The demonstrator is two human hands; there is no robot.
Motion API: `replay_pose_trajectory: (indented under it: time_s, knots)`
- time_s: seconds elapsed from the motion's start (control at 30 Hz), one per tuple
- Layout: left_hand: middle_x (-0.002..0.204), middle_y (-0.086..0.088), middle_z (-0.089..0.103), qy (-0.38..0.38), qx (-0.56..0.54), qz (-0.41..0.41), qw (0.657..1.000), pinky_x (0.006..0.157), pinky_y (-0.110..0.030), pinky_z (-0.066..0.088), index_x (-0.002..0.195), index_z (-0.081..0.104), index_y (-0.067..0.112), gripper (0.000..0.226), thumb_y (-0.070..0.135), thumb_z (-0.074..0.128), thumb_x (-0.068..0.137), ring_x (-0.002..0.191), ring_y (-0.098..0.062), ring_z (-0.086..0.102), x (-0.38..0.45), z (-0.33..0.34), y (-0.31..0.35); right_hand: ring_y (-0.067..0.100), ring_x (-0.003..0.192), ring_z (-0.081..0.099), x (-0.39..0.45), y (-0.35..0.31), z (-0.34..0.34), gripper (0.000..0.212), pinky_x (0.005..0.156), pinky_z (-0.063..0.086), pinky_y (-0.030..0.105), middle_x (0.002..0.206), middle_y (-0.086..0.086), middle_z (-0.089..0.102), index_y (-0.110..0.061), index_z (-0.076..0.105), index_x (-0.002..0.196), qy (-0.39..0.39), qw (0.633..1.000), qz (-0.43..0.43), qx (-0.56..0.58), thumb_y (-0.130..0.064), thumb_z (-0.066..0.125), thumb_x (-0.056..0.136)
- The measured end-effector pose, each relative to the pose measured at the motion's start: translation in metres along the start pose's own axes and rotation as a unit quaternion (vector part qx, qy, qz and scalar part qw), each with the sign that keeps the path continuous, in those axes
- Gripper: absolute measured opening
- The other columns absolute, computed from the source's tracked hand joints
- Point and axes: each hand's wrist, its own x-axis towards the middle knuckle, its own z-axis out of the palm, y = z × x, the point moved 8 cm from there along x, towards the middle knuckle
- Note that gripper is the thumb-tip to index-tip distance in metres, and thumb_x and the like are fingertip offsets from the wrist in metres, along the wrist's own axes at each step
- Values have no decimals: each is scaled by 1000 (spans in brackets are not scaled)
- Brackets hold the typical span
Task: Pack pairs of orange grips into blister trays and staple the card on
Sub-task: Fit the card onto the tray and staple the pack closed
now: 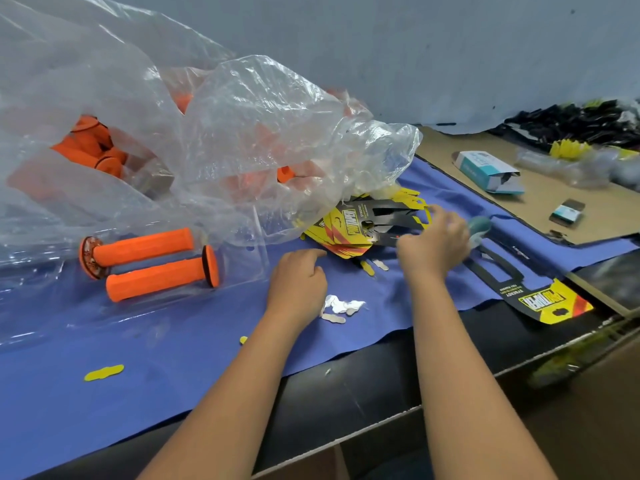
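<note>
Head view looks down on a blue cloth with both bare forearms reaching forward. The left hand rests palm-down on the cloth, fingers loosely curled and empty, its fingertips just short of the stack of yellow-and-black cards. The right hand is blurred over the right edge of that stack; its fingers look bent toward the cards, but whether they pinch one I cannot tell. Two orange grips lie side by side on clear plastic at the left, flanged ends pointing opposite ways. More grips show through the big clear bag behind. One single card lies apart at the right.
</note>
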Motion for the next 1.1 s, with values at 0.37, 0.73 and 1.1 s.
replay_pose_trajectory:
  time_s: [0.37, 0.73, 1.1]
  knots:
    - [130, 0, 59, 10, -92, -8, 996, 89, -23, 36, 126, 62, 18, 37, 12, 42, 95, 121, -14, 48, -4, -4, -4, 35, 95, 64, -39, -37, 2, 31, 97, 42, 45, 102, 11, 74, -9, 75, 105, 66, 975, -181, 113, 2, 53, 87]
    - [103, 0, 70, 49, -444, -22, 894, 83, -27, 54, 115, 61, 18, 26, 20, 37, 105, 95, -14, 65, -15, -18, 8, 33, 74, 61, -90, -86, -15, 11, 64, 50, 38, 79, 11, 67, -4, 71, 75, 122, 893, -417, 115, -9, 61, 76]
    - [86, 14, 64, 109, -312, -69, 941, 78, -17, 50, 101, 65, 23, 23, 6, 54, 91, 81, -9, 62, -2, -32, 7, 37, 73, 58, -120, -104, 32, 10, 66, 34, 39, 76, 17, 63, -5, 61, 79, -85, 910, -395, -94, -12, 57, 85]
